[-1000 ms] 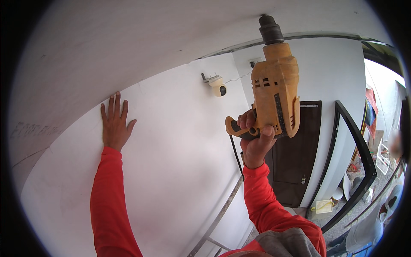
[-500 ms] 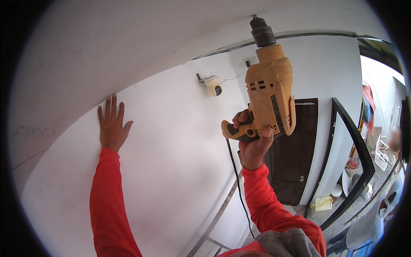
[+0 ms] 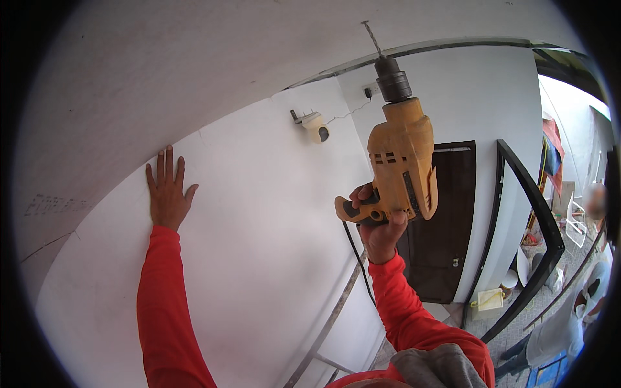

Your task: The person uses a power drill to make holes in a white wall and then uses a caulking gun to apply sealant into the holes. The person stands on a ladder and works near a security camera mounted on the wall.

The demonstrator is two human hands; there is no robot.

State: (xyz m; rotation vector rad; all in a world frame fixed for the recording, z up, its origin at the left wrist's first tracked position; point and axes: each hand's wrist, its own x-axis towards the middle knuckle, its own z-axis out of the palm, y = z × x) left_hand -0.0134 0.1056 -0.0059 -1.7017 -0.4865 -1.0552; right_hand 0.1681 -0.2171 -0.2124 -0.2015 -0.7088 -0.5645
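Note:
My right hand grips a yellow and black power drill by its handle, with the drill pointing up. The drill's dark chuck holds a spiral drill bit, much of which shows below the pale ceiling. The bit's tip is at the ceiling surface; whether it still sits in a hole I cannot tell. A black cord hangs from the handle. Flat against the white wall, just under the ceiling edge, rests my left hand with its fingers spread and nothing in it.
A small white camera is mounted on the wall near a socket. Behind the drill is a dark door. A black frame stands at the right, and beyond it a person. A metal rail runs below.
My right hand has lowered the drill, so the chuck is away from the ceiling and a length of bit now shows. My left hand stays on the wall.

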